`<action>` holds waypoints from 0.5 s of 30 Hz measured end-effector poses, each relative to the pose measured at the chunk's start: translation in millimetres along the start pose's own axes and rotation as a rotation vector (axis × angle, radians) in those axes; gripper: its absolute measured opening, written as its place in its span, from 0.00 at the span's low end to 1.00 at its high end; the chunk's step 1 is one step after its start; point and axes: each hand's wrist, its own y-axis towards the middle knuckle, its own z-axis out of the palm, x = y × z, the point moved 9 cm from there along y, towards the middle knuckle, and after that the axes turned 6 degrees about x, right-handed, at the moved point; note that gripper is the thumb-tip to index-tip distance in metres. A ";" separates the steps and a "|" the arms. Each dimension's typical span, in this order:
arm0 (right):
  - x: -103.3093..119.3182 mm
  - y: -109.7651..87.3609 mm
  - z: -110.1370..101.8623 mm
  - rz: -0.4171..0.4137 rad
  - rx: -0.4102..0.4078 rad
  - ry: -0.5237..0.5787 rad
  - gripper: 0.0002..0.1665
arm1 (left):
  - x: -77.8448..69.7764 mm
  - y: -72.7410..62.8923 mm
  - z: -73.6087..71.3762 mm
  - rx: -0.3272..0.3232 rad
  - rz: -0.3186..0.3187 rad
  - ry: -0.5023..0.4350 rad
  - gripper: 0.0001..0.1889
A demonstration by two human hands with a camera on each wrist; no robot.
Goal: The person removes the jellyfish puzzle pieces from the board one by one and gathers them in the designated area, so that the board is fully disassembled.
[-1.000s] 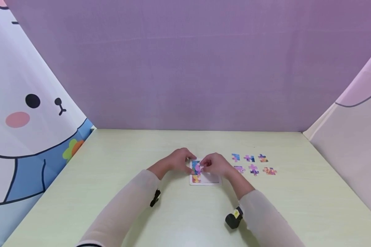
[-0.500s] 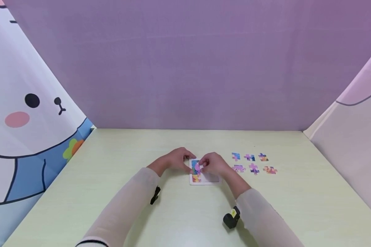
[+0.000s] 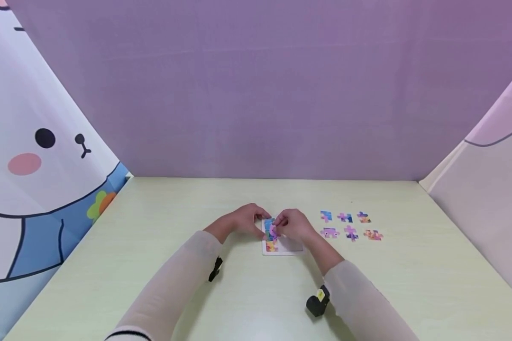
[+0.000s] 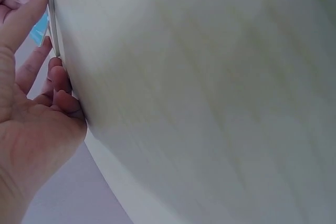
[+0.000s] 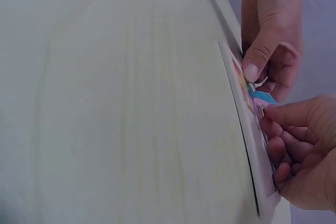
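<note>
A small jigsaw tray (image 3: 281,254) with a white rim lies flat on the table, bright pieces filling its left side. My left hand (image 3: 246,219) holds the tray's left side, thumb at the near part and index finger by the far corner. Over the tray, my right hand (image 3: 295,224) pinches a blue-and-pink puzzle piece (image 5: 264,98) between thumb and fingers. That piece tilts up from the tray in the right wrist view, close to the left thumb. The fingers partly cover it and the tray's upper right area.
Several loose puzzle pieces (image 3: 351,233) lie in two rows on the table right of the tray. A purple cloth (image 3: 264,104) hangs along the table's far edge. Printed cloths stand at both sides. Each wrist wears a small black camera (image 3: 317,304).
My right hand has shifted slightly left over the tray with the puzzle piece, nearer the filled side. My left hand stays in place.
</note>
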 end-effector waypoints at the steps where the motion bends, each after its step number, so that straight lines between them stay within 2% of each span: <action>1: -0.2 -0.2 -1.0 -0.001 -0.010 0.001 0.05 | -0.2 0.2 0.2 0.001 0.005 0.002 0.31; 5: -1.7 -2.4 -8.4 -0.009 -0.037 0.017 0.04 | 0.2 0.8 0.9 0.004 0.007 -0.001 0.31; 10: -2.3 -9.7 -17.7 -0.025 -0.050 0.069 0.04 | 3.1 0.7 1.4 0.005 -0.025 -0.003 0.31; 15: -7.6 -17.3 -23.2 -0.009 -0.062 0.098 0.05 | 2.8 0.4 1.7 0.004 -0.026 0.004 0.31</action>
